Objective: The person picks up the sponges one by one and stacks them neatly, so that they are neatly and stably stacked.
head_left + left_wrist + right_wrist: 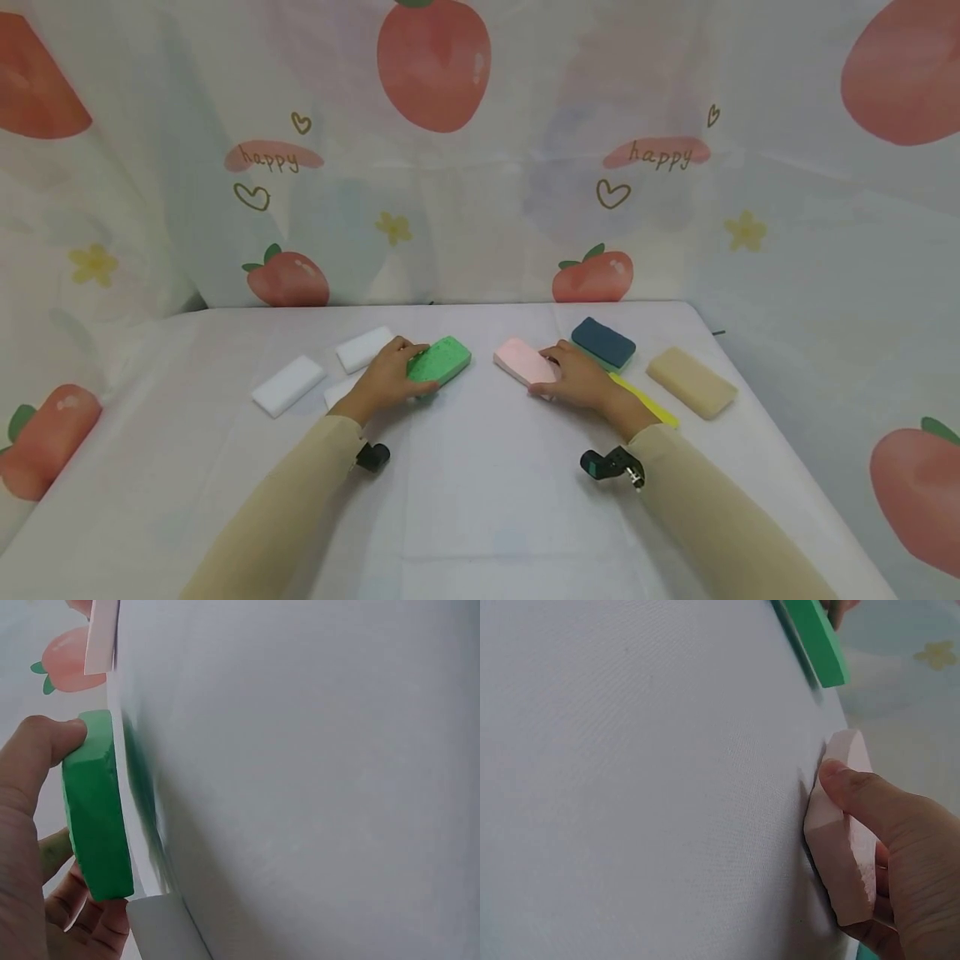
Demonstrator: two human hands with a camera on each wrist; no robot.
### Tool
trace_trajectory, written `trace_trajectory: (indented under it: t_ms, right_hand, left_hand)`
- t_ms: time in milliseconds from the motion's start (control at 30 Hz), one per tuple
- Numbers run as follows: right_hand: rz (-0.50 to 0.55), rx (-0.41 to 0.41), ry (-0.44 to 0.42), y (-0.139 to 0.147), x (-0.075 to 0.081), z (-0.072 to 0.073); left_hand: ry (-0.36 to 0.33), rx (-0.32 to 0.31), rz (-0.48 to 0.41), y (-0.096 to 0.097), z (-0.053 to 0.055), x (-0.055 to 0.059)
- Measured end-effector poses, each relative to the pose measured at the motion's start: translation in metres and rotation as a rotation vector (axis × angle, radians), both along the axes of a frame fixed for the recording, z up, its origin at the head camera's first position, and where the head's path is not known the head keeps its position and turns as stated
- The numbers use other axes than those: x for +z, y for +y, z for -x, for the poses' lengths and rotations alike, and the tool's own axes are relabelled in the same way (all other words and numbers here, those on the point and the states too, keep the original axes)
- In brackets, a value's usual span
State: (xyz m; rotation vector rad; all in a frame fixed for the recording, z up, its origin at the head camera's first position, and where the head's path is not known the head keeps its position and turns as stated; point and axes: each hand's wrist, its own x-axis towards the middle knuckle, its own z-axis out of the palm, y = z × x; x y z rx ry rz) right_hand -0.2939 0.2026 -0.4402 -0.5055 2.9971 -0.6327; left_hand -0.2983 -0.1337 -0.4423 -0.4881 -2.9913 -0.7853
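Left of the table's middle, my left hand (384,377) pinches a green sponge (442,360) between thumb and fingers. The left wrist view has the thumb on one end of this green sponge (97,817) and fingers at the other, with a gap and shadow between block and cloth. A pale pink sponge (522,360) is gripped by my right hand (587,382) at its near right end. Seen from the right wrist, the thumb presses the side of the pink sponge (836,840), which is low at the cloth; whether it touches cannot be told.
White sponges (288,386) lie at left, one partly hidden behind my left hand. On the right are a dark blue sponge with a green underside (602,342), a yellow item (652,402) partly under my right arm, and a beige sponge (692,383). A fruit-print curtain (480,208) hangs behind the table.
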Motion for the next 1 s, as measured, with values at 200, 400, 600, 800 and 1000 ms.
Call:
trace_trajectory:
  t_ms: [200, 400, 600, 800, 1000]
  right_hand:
    - [0.001, 0.003, 0.002, 0.002, -0.001, -0.001]
    - [-0.016, -0.009, -0.005, 0.003, -0.002, 0.001]
    - [-0.028, -0.017, -0.011, 0.002, -0.002, 0.003]
    - [-0.017, -0.011, -0.004, 0.001, 0.000, 0.002]
    - [-0.015, -0.005, 0.005, 0.001, 0.001, 0.002]
  left_hand:
    - [-0.003, -0.030, -0.019, 0.000, -0.001, -0.002]
    - [0.001, -0.056, -0.053, 0.002, -0.003, -0.002]
    - [-0.029, -0.063, -0.070, 0.006, -0.006, -0.001]
    - [-0.043, -0.082, -0.086, 0.009, -0.008, 0.002]
    - [-0.037, -0.116, -0.089, 0.010, -0.010, 0.003]
